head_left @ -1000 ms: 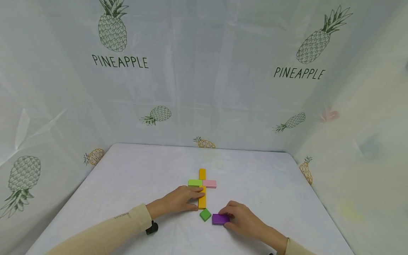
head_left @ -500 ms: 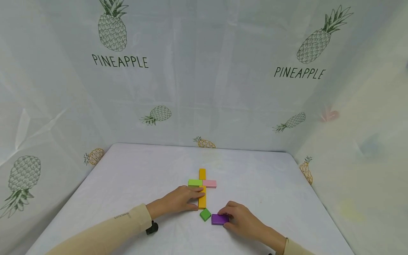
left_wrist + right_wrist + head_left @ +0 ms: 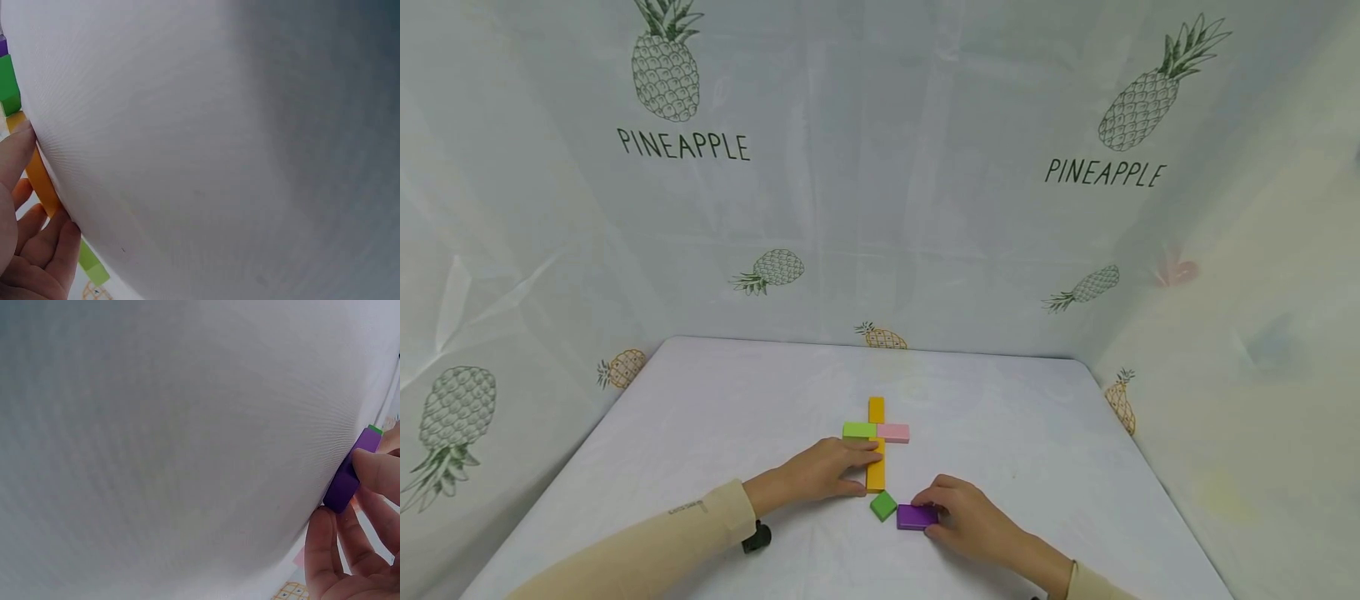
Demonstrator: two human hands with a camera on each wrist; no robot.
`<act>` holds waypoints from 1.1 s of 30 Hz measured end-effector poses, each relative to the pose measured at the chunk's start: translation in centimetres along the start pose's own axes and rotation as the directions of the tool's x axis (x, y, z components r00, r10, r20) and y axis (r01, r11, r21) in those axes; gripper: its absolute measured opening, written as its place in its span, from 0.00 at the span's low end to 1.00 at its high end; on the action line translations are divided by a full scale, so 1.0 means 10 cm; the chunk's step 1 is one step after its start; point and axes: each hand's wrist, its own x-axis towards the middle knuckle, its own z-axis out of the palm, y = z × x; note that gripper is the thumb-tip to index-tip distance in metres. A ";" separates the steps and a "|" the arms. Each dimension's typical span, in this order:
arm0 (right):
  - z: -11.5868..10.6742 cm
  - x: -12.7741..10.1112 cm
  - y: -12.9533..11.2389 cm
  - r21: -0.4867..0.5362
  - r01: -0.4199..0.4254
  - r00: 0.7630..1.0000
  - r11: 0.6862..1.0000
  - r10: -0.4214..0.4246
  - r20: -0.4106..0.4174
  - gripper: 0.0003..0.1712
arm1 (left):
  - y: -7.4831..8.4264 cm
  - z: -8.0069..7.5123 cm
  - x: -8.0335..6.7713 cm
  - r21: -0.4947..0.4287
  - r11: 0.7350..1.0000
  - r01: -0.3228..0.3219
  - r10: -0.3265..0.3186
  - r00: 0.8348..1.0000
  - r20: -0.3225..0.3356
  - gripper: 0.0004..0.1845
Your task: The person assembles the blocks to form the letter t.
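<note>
My left hand (image 3: 822, 468) holds the long yellow block (image 3: 876, 477), thumb by its near end and fingers lying across its farther part. In the left wrist view, the thumb and fingers (image 3: 45, 245) lie along this yellow block (image 3: 41, 181). My right hand (image 3: 967, 518) pinches a purple block (image 3: 914, 517) at its right end between thumb and fingers. The purple block's left end comes right up to the corner of a green square block (image 3: 883, 506), set like a diamond below the yellow one. In the right wrist view the purple block (image 3: 351, 472) lies low against the white surface.
Beyond the long yellow block, a light green block (image 3: 859, 430) and a pink block (image 3: 893, 433) lie side by side. A shorter yellow block (image 3: 876, 409) continues the line behind them. The white table (image 3: 737, 392) is backed by a pineapple-print curtain (image 3: 880, 167).
My right hand has slid the purple block slightly left, up to the green square. My left hand stays put on the yellow block.
</note>
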 end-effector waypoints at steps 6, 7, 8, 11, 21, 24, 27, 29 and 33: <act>0.00 0.00 0.00 0.000 0.005 1.000 1.000 -0.005 -0.009 0.18 | -0.01 0.01 0.00 0.006 1.000 0.004 -0.004 1.000 0.003 0.31; 0.00 0.00 0.01 0.000 0.008 1.000 1.000 -0.008 -0.012 0.18 | -0.01 0.01 0.00 0.007 1.000 0.003 -0.003 1.000 0.001 0.31; 0.00 0.00 0.01 0.001 0.012 1.000 1.000 -0.012 -0.015 0.18 | -0.01 0.01 0.00 0.007 1.000 0.002 -0.002 1.000 0.000 0.31; 0.00 0.00 0.02 0.004 0.026 0.999 1.000 -0.026 -0.025 0.18 | 0.00 0.01 0.00 0.005 1.000 0.000 0.000 1.000 -0.004 0.31; 0.01 -0.01 0.01 0.004 0.028 0.999 1.000 -0.028 -0.020 0.18 | 0.01 0.00 0.00 -0.007 1.000 0.006 -0.006 1.000 0.012 0.31; 0.01 -0.01 0.01 0.009 0.023 1.000 1.000 -0.022 -0.016 0.18 | 0.01 0.00 0.00 -0.008 1.000 0.008 -0.008 1.000 0.014 0.31; 0.01 -0.02 0.01 0.013 0.016 1.000 1.000 -0.016 -0.010 0.18 | 0.01 0.00 0.00 -0.010 1.000 0.009 -0.008 1.000 0.013 0.31; 0.01 -0.02 0.01 0.015 0.015 1.000 1.000 -0.015 -0.008 0.18 | 0.01 0.01 0.00 -0.007 1.000 0.005 -0.005 1.000 0.008 0.31; 0.00 -0.01 0.01 0.015 0.032 0.999 0.999 -0.032 -0.020 0.19 | 0.00 0.02 0.00 0.002 1.000 -0.001 0.001 1.000 0.000 0.31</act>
